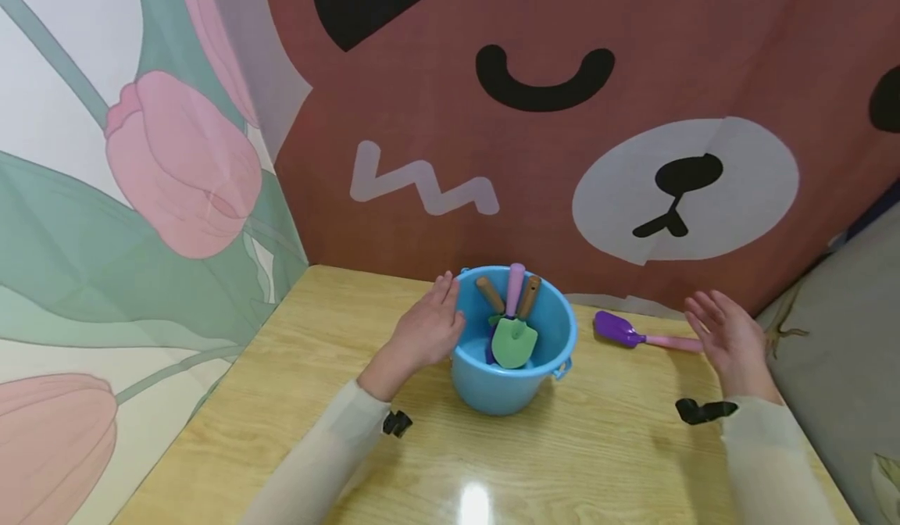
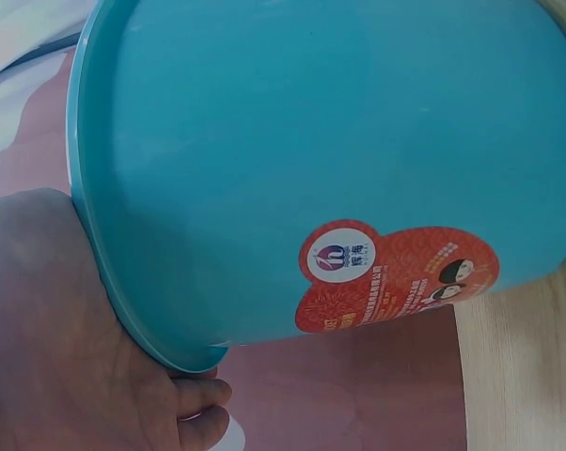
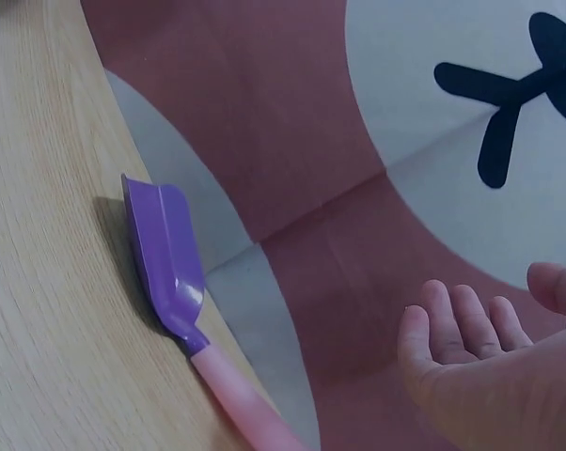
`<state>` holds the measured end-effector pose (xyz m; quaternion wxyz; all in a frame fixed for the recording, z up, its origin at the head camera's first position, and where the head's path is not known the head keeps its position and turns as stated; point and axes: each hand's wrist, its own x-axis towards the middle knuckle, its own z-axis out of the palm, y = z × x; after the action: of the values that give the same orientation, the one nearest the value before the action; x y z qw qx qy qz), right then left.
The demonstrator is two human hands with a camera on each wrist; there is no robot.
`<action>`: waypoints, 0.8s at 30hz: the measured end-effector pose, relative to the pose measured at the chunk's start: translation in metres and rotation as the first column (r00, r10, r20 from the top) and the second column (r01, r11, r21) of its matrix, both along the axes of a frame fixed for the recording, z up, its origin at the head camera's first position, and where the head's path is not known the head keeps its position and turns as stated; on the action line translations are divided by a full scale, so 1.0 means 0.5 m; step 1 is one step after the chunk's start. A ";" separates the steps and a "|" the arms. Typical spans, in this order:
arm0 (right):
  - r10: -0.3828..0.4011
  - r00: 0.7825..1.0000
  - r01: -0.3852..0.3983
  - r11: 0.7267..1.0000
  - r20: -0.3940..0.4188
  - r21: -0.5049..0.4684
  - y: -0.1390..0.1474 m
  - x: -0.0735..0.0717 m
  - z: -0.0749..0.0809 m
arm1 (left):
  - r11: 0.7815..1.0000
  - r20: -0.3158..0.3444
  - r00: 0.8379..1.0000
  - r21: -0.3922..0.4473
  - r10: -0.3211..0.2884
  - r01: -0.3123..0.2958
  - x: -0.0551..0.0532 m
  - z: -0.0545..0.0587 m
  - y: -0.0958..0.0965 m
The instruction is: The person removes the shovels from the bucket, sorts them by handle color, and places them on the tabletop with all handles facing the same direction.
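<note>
A light blue bucket stands upright on the table, with several small garden tools in it. Among them are a green hand trowel, a pink handle and two brown handles. My left hand lies against the bucket's left rim, its fingers fairly straight; the left wrist view shows the bucket's side with a red sticker. To the right, a purple toy shovel with a pink handle lies on the table along the wall. My right hand is raised by the handle's end, fingers loosely extended, holding nothing.
The wooden table meets a brown bear-print cloth at its back edge. A tulip-print cloth borders the left side, and a grey surface rises at the right.
</note>
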<state>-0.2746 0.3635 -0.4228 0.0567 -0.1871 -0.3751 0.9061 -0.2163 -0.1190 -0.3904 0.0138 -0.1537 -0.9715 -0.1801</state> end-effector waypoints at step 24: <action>0.152 0.983 -0.138 0.982 -0.104 0.130 -0.080 0.026 0.052 | 1.000 -0.002 1.000 -0.007 -0.002 0.002 0.001 -0.003 0.000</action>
<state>-0.2617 0.3236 -0.3966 0.0231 -0.1037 -0.4387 0.8923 -0.2161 -0.1192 -0.3917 0.0140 -0.1549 -0.9719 -0.1767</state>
